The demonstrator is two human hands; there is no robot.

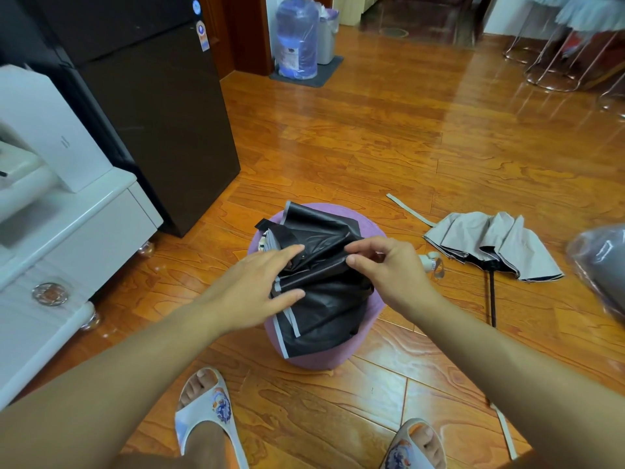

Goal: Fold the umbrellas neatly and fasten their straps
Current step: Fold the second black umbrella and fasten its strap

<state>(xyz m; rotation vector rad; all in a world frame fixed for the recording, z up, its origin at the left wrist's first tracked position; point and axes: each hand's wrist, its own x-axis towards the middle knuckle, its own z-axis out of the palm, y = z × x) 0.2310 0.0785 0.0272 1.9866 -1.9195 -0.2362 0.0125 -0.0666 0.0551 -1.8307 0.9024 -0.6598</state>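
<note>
A black umbrella (324, 289) with grey-edged panels lies loosely bunched on a round purple stool (318, 358) in the middle of the view. My left hand (257, 289) lies on its left side with straight fingers touching the cloth. My right hand (392, 269) pinches a fold of the black cloth at the upper right of the bundle. A second umbrella (490, 245), grey outside and black inside, lies half collapsed on the floor to the right, its dark shaft (492, 299) pointing toward me. Its grey strap (411, 214) trails off to the left.
A dark fridge (152, 113) and a white cabinet (67, 231) stand on the left. A wrapped water bottle (297, 38) stands at the back. Chair legs (548, 62) are far right, a plastic-wrapped grey object (602, 265) at the right edge. My slippered feet (206, 411) stand below the stool.
</note>
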